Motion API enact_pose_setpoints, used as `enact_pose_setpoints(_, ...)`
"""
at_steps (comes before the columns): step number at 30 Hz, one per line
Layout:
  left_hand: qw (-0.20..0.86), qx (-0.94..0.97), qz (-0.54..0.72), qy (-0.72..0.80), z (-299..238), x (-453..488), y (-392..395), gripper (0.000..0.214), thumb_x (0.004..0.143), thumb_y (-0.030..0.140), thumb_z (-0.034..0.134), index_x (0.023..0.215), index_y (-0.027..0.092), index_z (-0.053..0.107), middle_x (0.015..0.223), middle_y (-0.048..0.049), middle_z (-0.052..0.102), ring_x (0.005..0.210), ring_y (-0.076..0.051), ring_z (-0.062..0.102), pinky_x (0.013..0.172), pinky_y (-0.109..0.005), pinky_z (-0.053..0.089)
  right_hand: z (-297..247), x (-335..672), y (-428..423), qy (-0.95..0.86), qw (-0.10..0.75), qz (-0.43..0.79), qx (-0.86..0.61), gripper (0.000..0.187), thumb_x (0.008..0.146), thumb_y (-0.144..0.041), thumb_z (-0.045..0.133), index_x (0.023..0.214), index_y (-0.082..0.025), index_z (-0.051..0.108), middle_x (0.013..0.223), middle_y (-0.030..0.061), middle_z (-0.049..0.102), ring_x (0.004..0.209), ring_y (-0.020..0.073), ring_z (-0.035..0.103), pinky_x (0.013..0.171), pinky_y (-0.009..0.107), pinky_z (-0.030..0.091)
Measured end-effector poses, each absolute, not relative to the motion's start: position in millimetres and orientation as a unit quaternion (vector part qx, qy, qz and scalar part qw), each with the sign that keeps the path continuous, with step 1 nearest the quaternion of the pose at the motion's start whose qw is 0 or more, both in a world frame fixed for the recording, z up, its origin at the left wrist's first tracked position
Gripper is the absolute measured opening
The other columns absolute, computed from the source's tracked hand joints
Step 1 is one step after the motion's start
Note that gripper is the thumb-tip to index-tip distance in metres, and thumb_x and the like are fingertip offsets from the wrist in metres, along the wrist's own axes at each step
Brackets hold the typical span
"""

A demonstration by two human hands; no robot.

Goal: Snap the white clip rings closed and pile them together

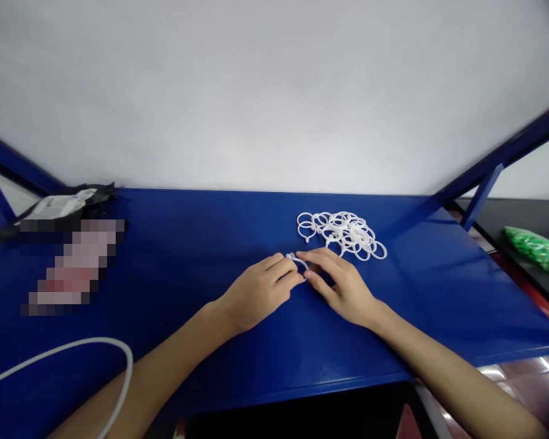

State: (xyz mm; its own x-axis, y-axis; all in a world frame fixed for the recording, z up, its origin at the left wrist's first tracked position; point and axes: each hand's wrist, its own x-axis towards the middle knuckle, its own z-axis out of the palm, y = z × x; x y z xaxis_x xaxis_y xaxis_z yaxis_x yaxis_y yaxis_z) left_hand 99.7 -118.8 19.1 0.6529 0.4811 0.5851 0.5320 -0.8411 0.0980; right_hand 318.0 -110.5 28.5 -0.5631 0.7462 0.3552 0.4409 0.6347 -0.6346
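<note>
My left hand (260,291) and my right hand (341,285) meet at the middle of a blue table (187,256). Both pinch one white plastic ring (298,261) between their fingertips, just above the tabletop. A pile of several white plastic rings (343,233) lies right behind my right hand, toward the wall. The held ring is partly hidden by my fingers.
A black bag with a white label (61,206) lies at the table's far left. A white cable (96,353) loops over the near left corner. A green bag (535,249) rests on a dark surface at the right. Blue frame struts (494,167) rise at both sides.
</note>
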Motion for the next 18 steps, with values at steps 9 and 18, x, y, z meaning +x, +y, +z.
enact_pose_setpoints(9, -0.023, -0.907, -0.332, -0.258, 24.2, 98.9, -122.7, 0.013, 0.094, 0.007, 0.053, 0.096, 0.015, 0.063, 0.096, -0.0059, 0.068, 0.091, -0.019, 0.062, 0.082, -0.035, 0.053, 15.4, 315.5, -104.3, -0.698, 0.398, 0.408, -0.434, 0.015, 0.093, -0.033, 0.066, 0.100, -0.023, 0.058, 0.089, 0.0009, 0.067, 0.077, 0.0142, 0.066, 0.068, 0.028, 0.055)
enact_pose_setpoints(18, -0.022, -0.846, -0.364, -0.390, 12.0, 100.1, -117.3, 0.012, 0.100, 0.023, 0.055, 0.103, 0.016, 0.063, 0.089, -0.0027, 0.071, 0.081, -0.018, 0.064, 0.076, -0.034, 0.051, 25.1, 315.3, -111.8, -0.816, 0.361, 0.276, -0.358, 0.005, 0.097, -0.026, 0.063, 0.096, -0.021, 0.065, 0.088, 0.0020, 0.070, 0.078, 0.0144, 0.064, 0.071, 0.030, 0.053)
